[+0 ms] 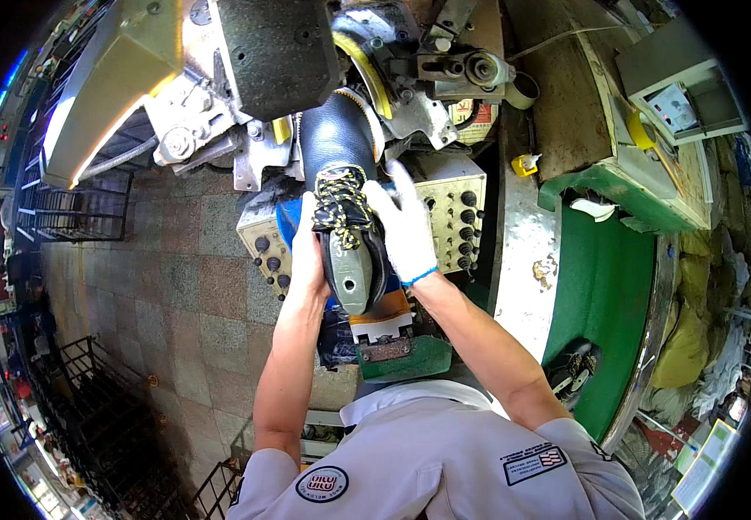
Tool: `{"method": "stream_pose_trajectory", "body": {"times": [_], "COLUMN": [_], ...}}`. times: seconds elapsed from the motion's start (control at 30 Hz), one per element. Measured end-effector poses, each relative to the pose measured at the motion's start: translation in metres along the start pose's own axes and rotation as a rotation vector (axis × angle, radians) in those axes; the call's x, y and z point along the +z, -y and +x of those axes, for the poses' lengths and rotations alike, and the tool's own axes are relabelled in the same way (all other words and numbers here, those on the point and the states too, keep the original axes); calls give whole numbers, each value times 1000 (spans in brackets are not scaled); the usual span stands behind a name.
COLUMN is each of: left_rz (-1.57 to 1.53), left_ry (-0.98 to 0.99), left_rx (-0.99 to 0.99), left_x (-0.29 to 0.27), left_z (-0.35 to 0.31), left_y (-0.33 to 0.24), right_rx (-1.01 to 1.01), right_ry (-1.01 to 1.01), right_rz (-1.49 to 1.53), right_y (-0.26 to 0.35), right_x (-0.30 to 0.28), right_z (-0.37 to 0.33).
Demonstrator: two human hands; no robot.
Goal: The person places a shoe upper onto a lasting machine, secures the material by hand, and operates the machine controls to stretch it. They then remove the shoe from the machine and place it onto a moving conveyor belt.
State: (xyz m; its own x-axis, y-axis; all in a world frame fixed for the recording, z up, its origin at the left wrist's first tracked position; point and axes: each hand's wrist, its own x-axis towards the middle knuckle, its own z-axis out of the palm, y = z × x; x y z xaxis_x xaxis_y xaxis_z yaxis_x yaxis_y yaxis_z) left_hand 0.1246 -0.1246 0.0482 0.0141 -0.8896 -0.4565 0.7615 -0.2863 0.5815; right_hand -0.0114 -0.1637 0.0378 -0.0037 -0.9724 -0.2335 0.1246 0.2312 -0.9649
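Black leather shoe with yellow-black laces, grey last inside, lies between bare left hand and white-gloved right hand, toe near dark metal machine block. Left grasps side, fingertips hidden; right, loosely spread, touches opposite edge.

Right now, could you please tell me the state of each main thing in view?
Shoe: toe end up in the machine
Laces: threaded
Last: inside the shoe, heel end exposed
Left hand: bare, against the shoe's left side
Right hand: gloved, fingers extended
Grey box: open
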Motion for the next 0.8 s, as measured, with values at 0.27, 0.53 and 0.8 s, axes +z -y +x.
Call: {"method": "stream_pose_trajectory", "body": {"times": [0.27,0.53,0.8], "left_rz": [36,25,65], "left_ry": [15,-30,-39], "left_rx": [-67,52,8], "left_x": [7,4,-7], "left_z": [-5,9,14], "left_y": [-22,16,10], "right_rx": [-61,44,156], "right_ry": [180,63,62], "right_rz": [298,179,388], "right_y": [7,11,-1], "right_x": [14,-4,4], "right_z": [13,10,5]}}
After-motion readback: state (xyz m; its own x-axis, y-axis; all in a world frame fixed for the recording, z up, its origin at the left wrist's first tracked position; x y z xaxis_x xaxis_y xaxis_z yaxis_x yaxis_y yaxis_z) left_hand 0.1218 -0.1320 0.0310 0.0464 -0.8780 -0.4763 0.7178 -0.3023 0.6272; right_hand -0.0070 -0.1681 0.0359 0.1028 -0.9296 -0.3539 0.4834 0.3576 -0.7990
